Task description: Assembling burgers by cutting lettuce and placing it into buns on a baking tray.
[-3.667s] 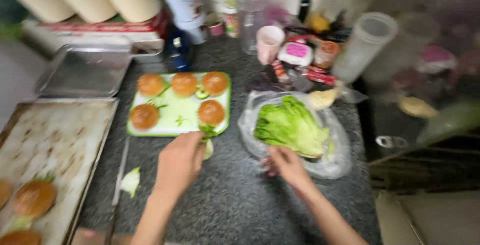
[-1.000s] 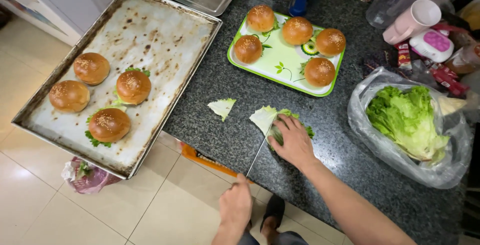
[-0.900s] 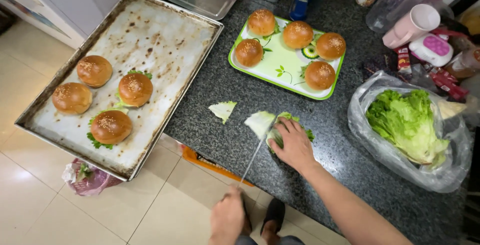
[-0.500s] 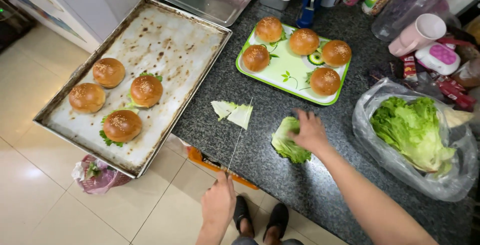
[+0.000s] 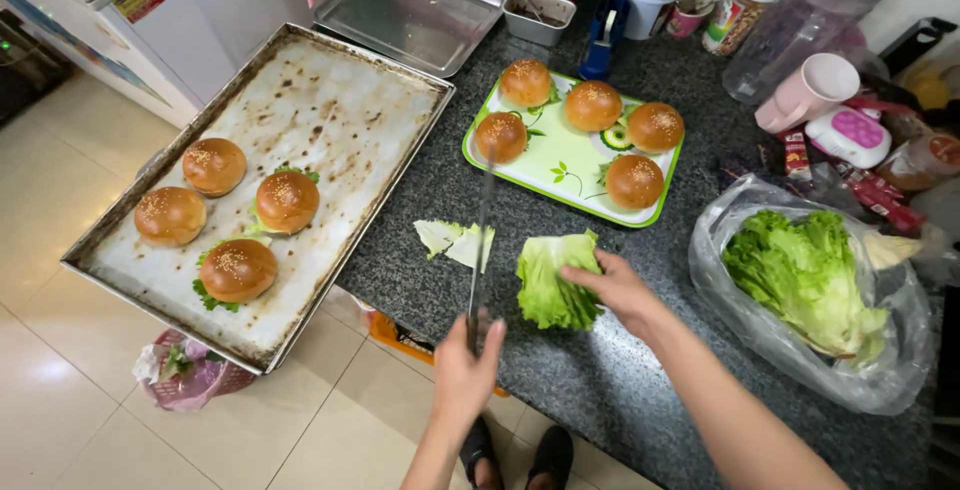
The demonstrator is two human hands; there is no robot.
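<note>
Lettuce under one hand, a knife in the other, at the dark stone bench.

The lettuce leaf point(image 5: 552, 278) lies on the bench point(image 5: 640, 390) near its front edge, the right hand point(image 5: 615, 285) pressing down on its right side with fingers curled over it. The left hand point(image 5: 466, 370) is closed around the handle of a long knife point(image 5: 480, 240), whose blade points away over a small cut piece of lettuce point(image 5: 455, 242) just to the left of the leaf. Beyond them a green tray point(image 5: 560, 165) carries four buns. To the right, a clear bag of lettuce point(image 5: 810, 285) sits open. To the left, a big baking tray point(image 5: 330, 130) overhangs the bench with four more buns.
</note>
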